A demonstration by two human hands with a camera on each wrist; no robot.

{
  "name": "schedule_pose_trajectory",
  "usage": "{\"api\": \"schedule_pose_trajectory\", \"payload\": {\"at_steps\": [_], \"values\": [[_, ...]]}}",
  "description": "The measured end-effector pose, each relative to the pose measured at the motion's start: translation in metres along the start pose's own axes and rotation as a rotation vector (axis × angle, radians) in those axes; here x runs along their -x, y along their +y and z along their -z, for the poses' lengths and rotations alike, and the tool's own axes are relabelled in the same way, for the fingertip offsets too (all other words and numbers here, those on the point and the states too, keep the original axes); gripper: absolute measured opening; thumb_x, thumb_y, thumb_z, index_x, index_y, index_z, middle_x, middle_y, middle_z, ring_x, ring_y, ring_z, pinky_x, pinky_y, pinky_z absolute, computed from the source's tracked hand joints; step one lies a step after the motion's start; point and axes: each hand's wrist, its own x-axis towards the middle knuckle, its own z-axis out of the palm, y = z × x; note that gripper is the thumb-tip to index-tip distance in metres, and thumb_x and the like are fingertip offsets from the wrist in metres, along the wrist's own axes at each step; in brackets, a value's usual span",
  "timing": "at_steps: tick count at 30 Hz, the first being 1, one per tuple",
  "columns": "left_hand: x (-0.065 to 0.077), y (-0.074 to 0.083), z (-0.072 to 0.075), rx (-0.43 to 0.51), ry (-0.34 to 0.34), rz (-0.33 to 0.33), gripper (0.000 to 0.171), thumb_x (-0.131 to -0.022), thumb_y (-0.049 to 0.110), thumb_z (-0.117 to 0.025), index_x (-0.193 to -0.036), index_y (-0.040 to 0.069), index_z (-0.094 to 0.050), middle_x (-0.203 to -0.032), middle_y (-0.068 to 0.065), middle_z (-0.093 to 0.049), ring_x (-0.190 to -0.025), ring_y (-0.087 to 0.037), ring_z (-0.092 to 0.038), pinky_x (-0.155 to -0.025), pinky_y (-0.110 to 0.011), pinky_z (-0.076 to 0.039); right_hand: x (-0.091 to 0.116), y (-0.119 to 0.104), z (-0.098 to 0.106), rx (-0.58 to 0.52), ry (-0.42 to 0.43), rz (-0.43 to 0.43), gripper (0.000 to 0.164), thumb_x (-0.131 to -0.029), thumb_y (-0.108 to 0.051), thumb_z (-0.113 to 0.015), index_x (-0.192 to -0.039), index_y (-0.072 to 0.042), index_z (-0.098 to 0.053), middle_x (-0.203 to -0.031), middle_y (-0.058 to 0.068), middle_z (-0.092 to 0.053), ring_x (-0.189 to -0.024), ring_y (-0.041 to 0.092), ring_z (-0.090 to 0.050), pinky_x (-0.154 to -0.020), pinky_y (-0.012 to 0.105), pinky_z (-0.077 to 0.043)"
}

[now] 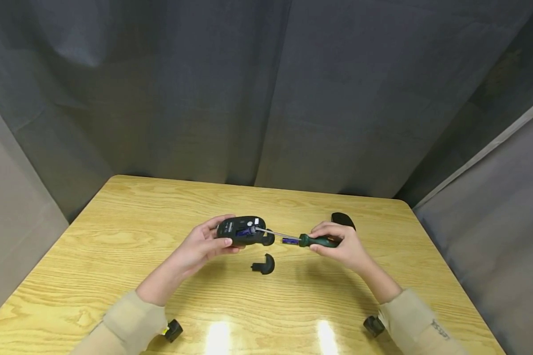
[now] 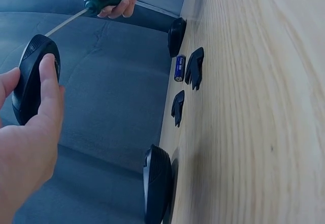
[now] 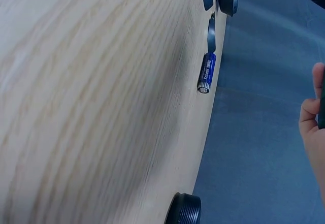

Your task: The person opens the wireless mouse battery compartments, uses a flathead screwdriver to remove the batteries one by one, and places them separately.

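In the head view my left hand point(image 1: 202, 245) holds a black computer mouse point(image 1: 229, 228) above the table, underside toward me. Its battery slot stands uncovered, with a blue battery point(image 1: 244, 231) inside. My right hand point(image 1: 344, 245) grips the green handle of a screwdriver point(image 1: 321, 241). The metal shaft points left, and its tip overlaps the end of the battery slot. Below the hands lie two small black covers, one nearer me point(image 1: 268, 265) and another point(image 1: 269, 238) partly behind the held mouse. A loose blue battery point(image 1: 289, 241) lies beside the screwdriver's shaft.
A second black mouse point(image 1: 344, 220) sits on the table behind my right hand. Another mouse point(image 2: 158, 183) shows on the table in the left wrist view. Dark curtains point(image 1: 266, 98) hang behind the wooden table point(image 1: 115, 231). Black devices are worn at both cuffs.
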Motion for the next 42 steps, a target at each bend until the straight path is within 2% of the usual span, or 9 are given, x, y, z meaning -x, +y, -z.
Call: {"api": "schedule_pose_trajectory", "payload": {"at_steps": [9,13,17,24,29,37,42], "values": [[-0.002,0.000,-0.003,0.011,-0.012,0.005,0.071,-0.086,-0.006,-0.058,-0.146,0.000,-0.021,-0.140,-0.033,-0.030,-0.097,-0.032,-0.066,-0.088,-0.036,-0.054,-0.001,-0.003,-0.002,-0.005,0.026,-0.015,0.021,-0.074,0.010,-0.073,-0.093,0.001,-0.070,-0.096,0.008,-0.066,-0.088,0.009,-0.062,-0.068,0.022,-0.054],[-0.002,0.002,-0.003,0.007,-0.007,-0.003,0.070,-0.086,-0.007,-0.058,-0.146,0.000,-0.022,-0.141,-0.033,-0.029,-0.098,-0.034,-0.065,-0.088,-0.036,-0.054,-0.001,-0.005,-0.001,0.023,0.043,-0.007,0.022,-0.074,0.011,-0.072,-0.093,0.001,-0.069,-0.095,0.008,-0.066,-0.084,0.007,-0.061,-0.065,0.021,-0.053],[0.000,0.004,-0.001,-0.011,0.001,-0.012,0.068,-0.086,-0.008,-0.058,-0.145,0.001,-0.024,-0.141,-0.032,-0.029,-0.097,-0.032,-0.066,-0.088,-0.036,-0.054,-0.001,-0.006,0.001,0.053,0.059,-0.042,0.020,-0.077,0.008,-0.071,-0.096,0.001,-0.068,-0.094,0.007,-0.065,-0.076,0.006,-0.060,-0.060,0.021,-0.053],[0.002,0.004,0.002,-0.067,0.010,0.001,0.071,-0.086,-0.007,-0.058,-0.146,0.000,-0.022,-0.142,-0.033,-0.028,-0.099,-0.032,-0.065,-0.087,-0.036,-0.054,0.001,0.018,0.004,0.125,0.124,-0.183,0.020,-0.082,-0.006,-0.073,-0.101,-0.011,-0.069,-0.094,0.006,-0.064,-0.072,0.009,-0.060,-0.061,0.023,-0.053],[0.004,0.005,0.004,-0.102,0.021,0.012,0.071,-0.086,-0.005,-0.060,-0.146,0.001,-0.023,-0.143,-0.031,-0.029,-0.101,-0.033,-0.064,-0.089,-0.038,-0.053,-0.001,0.030,0.003,0.203,0.143,-0.240,0.019,-0.082,-0.020,-0.074,-0.099,-0.018,-0.068,-0.092,0.001,-0.064,-0.069,0.011,-0.057,-0.058,0.023,-0.051],[0.006,0.004,0.006,-0.121,0.030,0.016,0.069,-0.085,-0.003,-0.062,-0.145,0.004,-0.027,-0.143,-0.030,-0.029,-0.102,-0.032,-0.064,-0.089,-0.038,-0.054,-0.007,0.045,0.003,0.334,0.149,-0.283,0.021,-0.083,-0.028,-0.073,-0.100,-0.016,-0.068,-0.090,0.001,-0.065,-0.071,0.018,-0.057,-0.058,0.022,-0.050],[0.007,0.003,0.008,-0.126,0.025,0.013,0.070,-0.086,-0.003,-0.062,-0.145,0.003,-0.026,-0.142,-0.028,-0.030,-0.101,-0.031,-0.064,-0.089,-0.038,-0.053,-0.014,0.058,0.006,0.415,0.141,-0.299,0.020,-0.082,-0.027,-0.074,-0.098,-0.016,-0.068,-0.086,0.000,-0.065,-0.071,0.020,-0.056,-0.059,0.024,-0.048]]}}
